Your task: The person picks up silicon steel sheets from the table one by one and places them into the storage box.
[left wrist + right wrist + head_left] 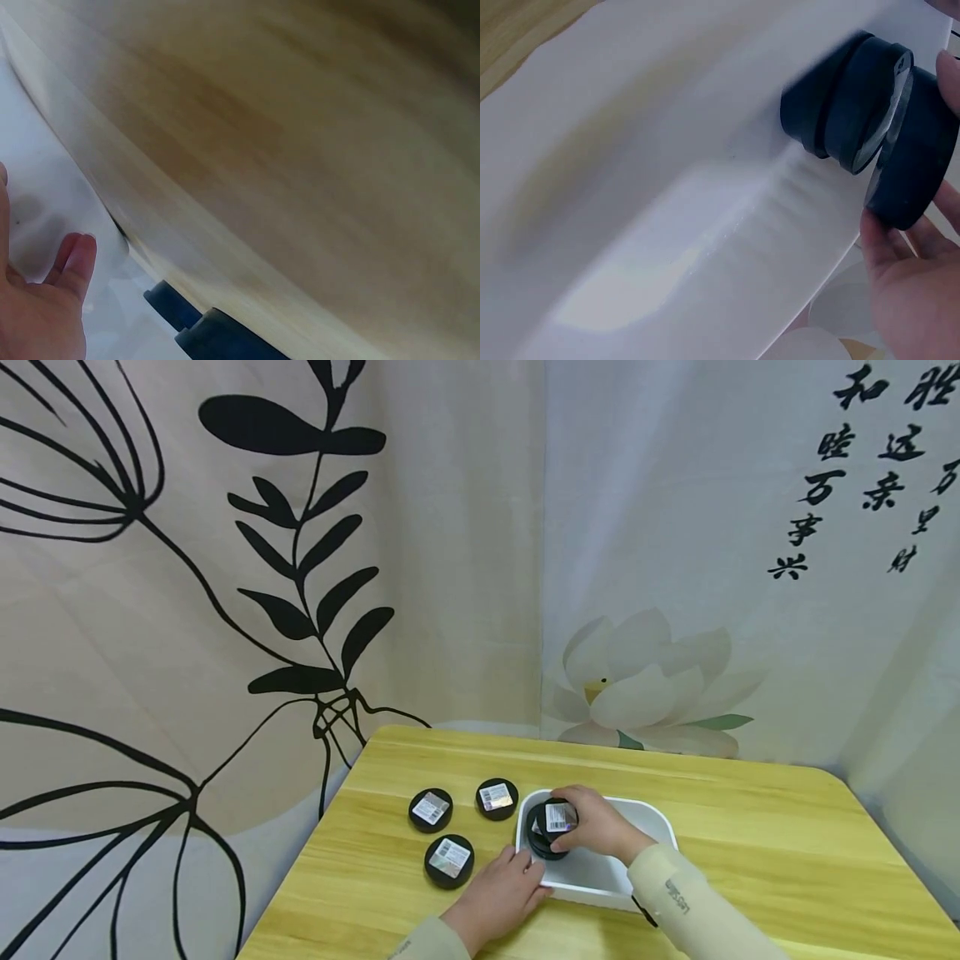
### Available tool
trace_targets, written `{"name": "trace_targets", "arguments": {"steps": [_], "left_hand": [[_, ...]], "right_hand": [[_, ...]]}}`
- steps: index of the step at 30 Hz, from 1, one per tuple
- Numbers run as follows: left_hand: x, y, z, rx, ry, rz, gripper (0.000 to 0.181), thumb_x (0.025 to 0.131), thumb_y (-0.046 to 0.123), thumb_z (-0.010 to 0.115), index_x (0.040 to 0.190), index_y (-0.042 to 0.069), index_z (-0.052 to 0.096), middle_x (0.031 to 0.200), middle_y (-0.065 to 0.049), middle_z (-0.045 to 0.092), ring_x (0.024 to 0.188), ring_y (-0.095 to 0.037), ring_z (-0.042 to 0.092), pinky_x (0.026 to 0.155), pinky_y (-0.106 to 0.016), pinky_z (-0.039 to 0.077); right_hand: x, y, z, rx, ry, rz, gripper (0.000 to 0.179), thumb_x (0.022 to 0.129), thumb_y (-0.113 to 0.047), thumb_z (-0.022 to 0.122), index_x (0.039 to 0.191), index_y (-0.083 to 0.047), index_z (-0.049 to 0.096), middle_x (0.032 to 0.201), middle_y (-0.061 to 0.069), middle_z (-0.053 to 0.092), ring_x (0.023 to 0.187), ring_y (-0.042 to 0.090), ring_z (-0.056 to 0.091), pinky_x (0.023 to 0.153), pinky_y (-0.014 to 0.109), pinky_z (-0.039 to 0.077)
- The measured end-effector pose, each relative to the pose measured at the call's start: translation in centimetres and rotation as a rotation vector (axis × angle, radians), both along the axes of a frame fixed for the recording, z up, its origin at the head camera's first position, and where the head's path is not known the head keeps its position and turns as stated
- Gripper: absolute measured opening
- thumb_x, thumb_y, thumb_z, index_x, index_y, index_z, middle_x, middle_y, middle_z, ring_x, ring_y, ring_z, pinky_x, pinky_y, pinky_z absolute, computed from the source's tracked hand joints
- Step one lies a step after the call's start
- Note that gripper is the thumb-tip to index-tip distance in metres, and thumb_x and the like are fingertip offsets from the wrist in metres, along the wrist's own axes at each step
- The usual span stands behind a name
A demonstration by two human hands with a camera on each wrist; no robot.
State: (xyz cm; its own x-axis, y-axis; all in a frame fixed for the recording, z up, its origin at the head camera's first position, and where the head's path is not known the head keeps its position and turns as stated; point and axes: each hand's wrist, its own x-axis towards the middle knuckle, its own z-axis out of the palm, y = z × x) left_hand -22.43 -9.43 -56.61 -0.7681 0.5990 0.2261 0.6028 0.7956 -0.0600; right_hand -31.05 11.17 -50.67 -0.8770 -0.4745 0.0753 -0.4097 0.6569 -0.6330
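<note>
My right hand (596,822) pinches a flat black round container (919,150) by its edge, with a white label on its face in the head view. It is held right over a stack of similar black round containers (844,105), at the left end of a white rectangular bin (600,868). In the right wrist view the held one is slightly tilted against the top of the stack. My left hand (502,893) rests at the bin's front left corner, and its fingers (79,262) lie along the white wall in the left wrist view.
Left of the bin, three more labelled black round containers (448,862) lie apart on the yellow wooden table (750,852). A printed curtain (465,568) hangs behind the table's back edge.
</note>
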Motion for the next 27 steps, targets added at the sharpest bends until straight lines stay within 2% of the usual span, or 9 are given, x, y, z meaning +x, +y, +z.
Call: {"name": "trace_targets", "arguments": {"steps": [6, 13, 21, 27], "left_hand": [[0.2, -0.1, -0.4, 0.009, -0.011, 0.0, 0.035, 0.107, 0.051, 0.037, 0.105, 0.023, 0.059, 0.1, 0.005, 0.055, 0.089, -0.013, 0.045, 0.073, -0.025, 0.045], [-0.1, -0.1, -0.4, 0.032, -0.02, -0.001, 0.036, 0.107, 0.051, 0.036, 0.107, 0.022, 0.057, 0.101, 0.005, 0.055, 0.089, -0.013, 0.044, 0.072, -0.025, 0.044], [0.0, -0.1, -0.4, 0.03, 0.033, -0.014, 0.034, 0.107, 0.05, 0.039, 0.104, 0.022, 0.058, 0.098, 0.005, 0.055, 0.088, -0.014, 0.045, 0.072, -0.025, 0.045], [0.0, 0.0, -0.4, 0.033, 0.021, -0.013, 0.034, 0.107, 0.049, 0.04, 0.104, 0.022, 0.059, 0.097, 0.005, 0.054, 0.088, -0.014, 0.045, 0.072, -0.026, 0.045]], "right_hand": [[0.3, -0.4, -0.1, 0.014, -0.018, -0.003, 0.081, 0.065, -0.019, 0.096, 0.133, 0.002, 0.058, 0.132, 0.018, 0.062, 0.122, 0.036, 0.058, 0.106, 0.056, 0.044], [0.0, -1.0, 0.2, 0.027, -0.055, -0.039, 0.08, 0.066, -0.017, 0.095, 0.136, -0.002, 0.058, 0.135, 0.015, 0.061, 0.126, 0.033, 0.056, 0.109, 0.055, 0.043], [0.1, -1.5, 0.1, 0.03, -0.048, -0.028, 0.081, 0.064, -0.015, 0.096, 0.134, 0.001, 0.058, 0.134, 0.018, 0.061, 0.125, 0.036, 0.056, 0.109, 0.056, 0.042], [0.1, -1.7, 0.0, 0.022, -0.047, -0.032, 0.082, 0.063, -0.015, 0.096, 0.134, 0.002, 0.057, 0.133, 0.018, 0.06, 0.124, 0.036, 0.057, 0.109, 0.056, 0.043]]}}
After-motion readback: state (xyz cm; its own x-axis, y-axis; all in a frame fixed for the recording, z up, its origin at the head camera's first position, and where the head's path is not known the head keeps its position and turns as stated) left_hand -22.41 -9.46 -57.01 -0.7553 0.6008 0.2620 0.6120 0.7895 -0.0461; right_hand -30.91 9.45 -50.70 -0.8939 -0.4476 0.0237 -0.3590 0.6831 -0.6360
